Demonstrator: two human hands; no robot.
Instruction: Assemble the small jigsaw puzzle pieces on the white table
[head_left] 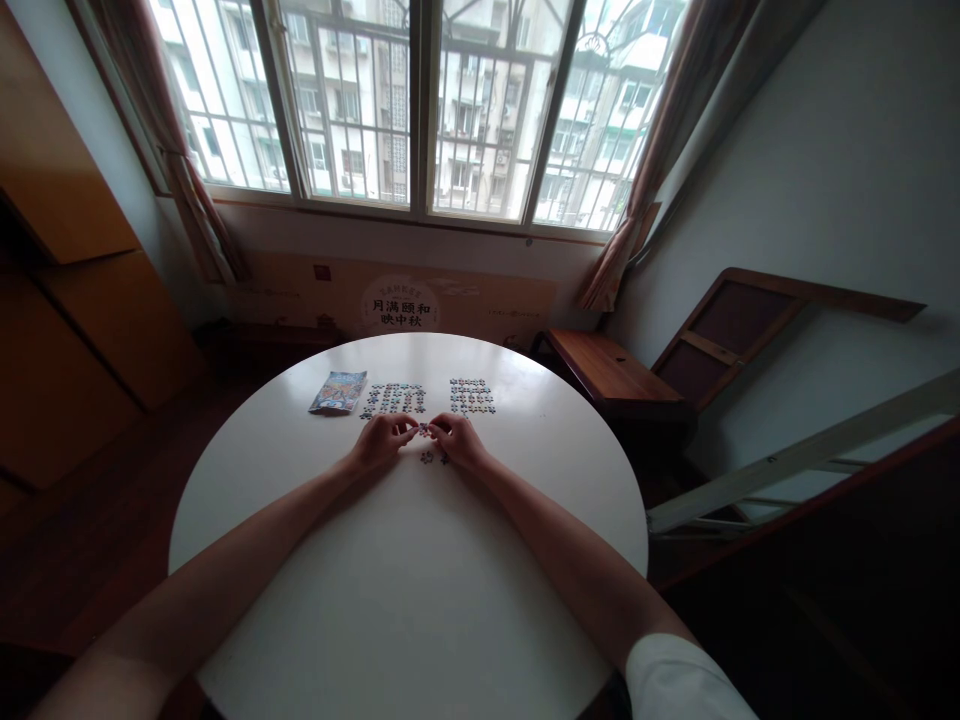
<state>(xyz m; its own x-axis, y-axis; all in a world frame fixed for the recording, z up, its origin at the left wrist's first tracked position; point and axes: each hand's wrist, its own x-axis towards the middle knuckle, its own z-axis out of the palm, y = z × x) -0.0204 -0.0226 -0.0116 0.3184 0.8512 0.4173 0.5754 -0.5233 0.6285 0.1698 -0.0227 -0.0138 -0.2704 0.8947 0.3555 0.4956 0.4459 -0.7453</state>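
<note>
Left hand [384,437] and right hand [459,440] are pinching a tiny puzzle piece [424,429], a slight fingertip grip possibly letting it slip.

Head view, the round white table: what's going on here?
A person sits at a round white table. The left hand and right hand meet near its middle, apparently pinching a small puzzle piece between them. Loose pieces lie just beneath. Beyond the hands lie a picture packet, a left block of pieces and a right block of pieces.
</note>
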